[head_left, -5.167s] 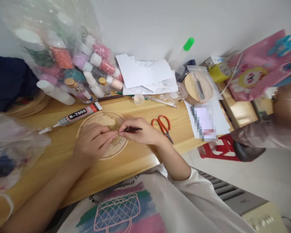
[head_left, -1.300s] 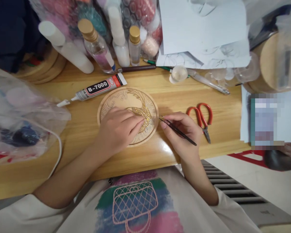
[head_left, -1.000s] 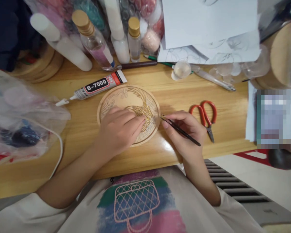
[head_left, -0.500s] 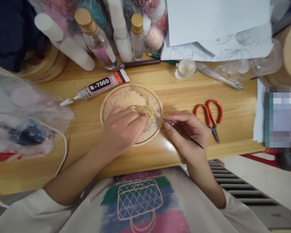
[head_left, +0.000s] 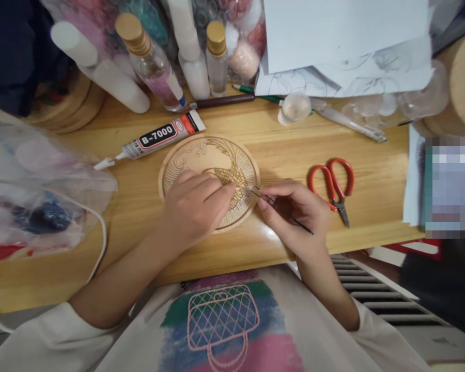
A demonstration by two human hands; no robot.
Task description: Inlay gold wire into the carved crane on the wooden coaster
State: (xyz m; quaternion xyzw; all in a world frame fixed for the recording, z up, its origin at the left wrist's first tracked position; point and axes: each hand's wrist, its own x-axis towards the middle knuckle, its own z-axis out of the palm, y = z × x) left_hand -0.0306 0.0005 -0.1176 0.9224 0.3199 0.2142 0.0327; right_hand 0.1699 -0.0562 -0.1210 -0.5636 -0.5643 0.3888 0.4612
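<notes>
A round wooden plaque lies on the table, bearing a line drawing of a bird-like figure partly outlined in gold wire. Across its lower left, my left hand is closed, with curled fingers pressing on the plaque; its fingertips are partly hidden. My right hand pinches thin dark tweezers at the plaque's right side. Their tips reach over the rim near the gold lines; anything tiny between them is too small to make out. Red-handled pliers lie to the right of that hand.
Behind the plaque lies a B-7000 glue tube. Bottles, a pen, a small clear cup and paper sheets line the back. A plastic bag and white cable are at left.
My right hand has moved slightly left, bringing the tweezer tips over the plaque's right rim. My left hand stays in place. A dark-clothed person's limb has appeared at lower right.
</notes>
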